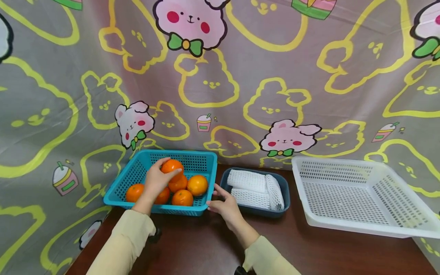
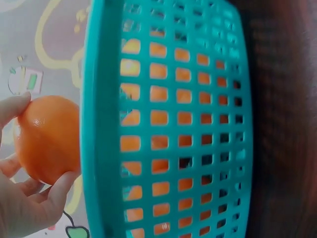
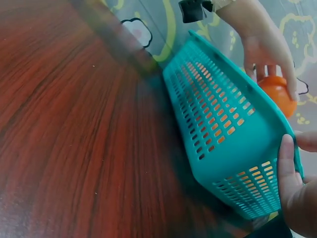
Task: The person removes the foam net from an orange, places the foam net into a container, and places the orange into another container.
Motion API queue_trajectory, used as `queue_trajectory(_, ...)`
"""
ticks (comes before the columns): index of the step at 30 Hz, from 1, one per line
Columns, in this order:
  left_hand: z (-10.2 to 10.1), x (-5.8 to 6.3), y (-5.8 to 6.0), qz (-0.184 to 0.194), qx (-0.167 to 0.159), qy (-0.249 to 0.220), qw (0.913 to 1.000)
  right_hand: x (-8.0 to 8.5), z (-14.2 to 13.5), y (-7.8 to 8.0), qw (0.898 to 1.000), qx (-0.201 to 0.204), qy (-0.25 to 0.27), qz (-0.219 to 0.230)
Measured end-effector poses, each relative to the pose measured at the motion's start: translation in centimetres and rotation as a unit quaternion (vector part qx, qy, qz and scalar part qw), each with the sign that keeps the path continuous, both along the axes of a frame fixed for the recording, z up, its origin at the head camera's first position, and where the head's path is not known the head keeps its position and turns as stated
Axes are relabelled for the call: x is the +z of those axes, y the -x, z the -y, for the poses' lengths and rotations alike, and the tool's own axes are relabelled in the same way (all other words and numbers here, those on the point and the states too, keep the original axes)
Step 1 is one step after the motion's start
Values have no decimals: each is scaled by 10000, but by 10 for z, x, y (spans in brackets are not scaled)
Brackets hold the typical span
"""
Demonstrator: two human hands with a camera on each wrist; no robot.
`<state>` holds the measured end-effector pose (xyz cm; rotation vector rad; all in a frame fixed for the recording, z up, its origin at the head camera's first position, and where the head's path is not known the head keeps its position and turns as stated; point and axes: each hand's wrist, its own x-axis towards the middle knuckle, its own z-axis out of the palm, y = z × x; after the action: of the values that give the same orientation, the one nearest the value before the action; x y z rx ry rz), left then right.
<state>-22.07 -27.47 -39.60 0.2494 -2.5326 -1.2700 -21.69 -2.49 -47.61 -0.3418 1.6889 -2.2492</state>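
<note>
In the head view, my left hand [image 1: 158, 180] grips an orange [image 1: 173, 167] above the other oranges in a teal plastic basket [image 1: 118, 201]. Thumb and fingertips lie around its sides, and the left wrist view shows this orange [image 2: 48, 139] beyond the basket's rim. Several oranges rest below, among them one at the right [image 1: 197, 185] and one at the front [image 1: 182, 198]. My right hand [image 1: 225, 206] holds the basket's front right corner. In the right wrist view, its thumb [image 3: 287, 166] lies against the corner beside the rim.
Right of the basket stands a dark blue-grey tray [image 1: 286, 187] holding white foam net sleeves [image 1: 247, 181]. Farther right is a white perforated basket [image 1: 343, 225]. All sit on a dark brown wooden table [image 1: 192, 244]. A patterned curtain [image 1: 240, 114] hangs close behind.
</note>
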Motion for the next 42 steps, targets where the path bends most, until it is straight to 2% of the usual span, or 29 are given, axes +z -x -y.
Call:
queue_trajectory(7,17,-4,12,342,509,-64,9981,3,2,0,9999,43,-136,38)
queue_trajectory(15,29,-17,20,663,779,319,9942,2,3,4,9995,81,-286,39)
queue_trajectory(20,32,-21,24,899,685,490,9924,1,3,4,9995,28,-310,104)
queue_trajectory(25,37,-27,26,914,555,770,9913,1,2,4,9996,2,-270,121)
queue_trajectory(34,47,-45,25,1350,585,934,9847,0,1,1,9995,21,-238,183)
queue_trajectory(42,45,-44,33,1549,355,1225,9797,1,1,1,9997,-28,-42,240)
